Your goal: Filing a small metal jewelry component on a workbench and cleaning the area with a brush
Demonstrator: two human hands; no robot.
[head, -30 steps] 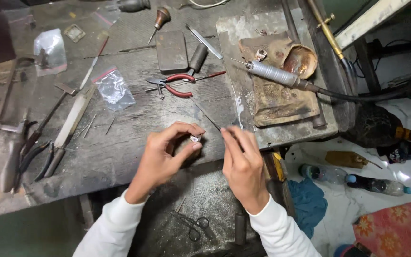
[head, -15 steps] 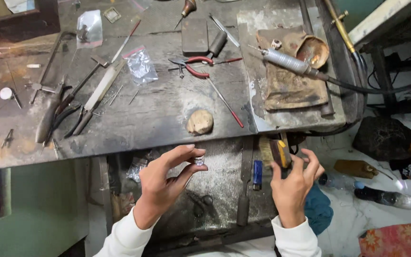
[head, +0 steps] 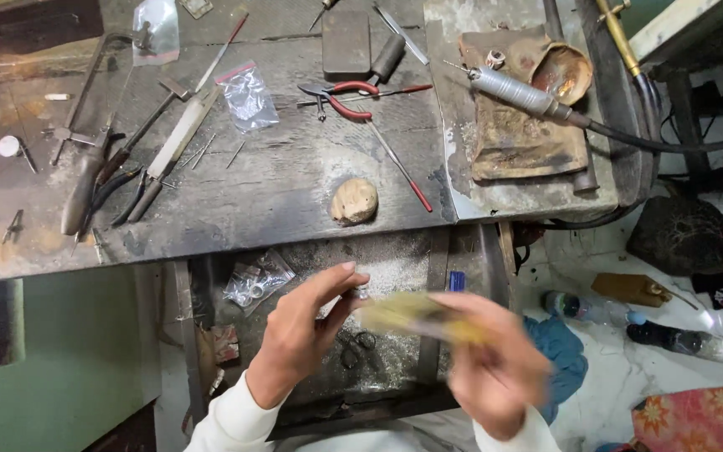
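Your left hand (head: 299, 335) pinches a small silvery metal piece (head: 360, 294) between thumb and fingertips, held out in front of you over the open drawer tray (head: 395, 259) below the worktop (head: 278, 184), likely so that anything shed from it drops into the tray and not onto the floor. The piece is too small to tell its exact shape or long axis; it sits at your fingertips, facing right toward the other hand.

Your right hand (head: 495, 368) is blurred, closed around a yellowish elongated tool (head: 416, 316). Its long axis runs roughly left to right, tilted slightly up at the left, with the far end pointing at the metal piece and just beside it; whether they touch, I cannot tell. That brings the tool's working end to the piece while your left hand steadies it.

In the tray lie small clear plastic bags (head: 257, 280) and dark scissors (head: 360, 345). On the worktop above sit a rounded tan lump (head: 353, 201), a thin red-tipped rod (head: 402, 167), red-handled pliers (head: 340, 94), a flat metal file (head: 173, 142) and a grey rotary handpiece (head: 516, 92) resting on a brown leather pad (head: 516, 146).
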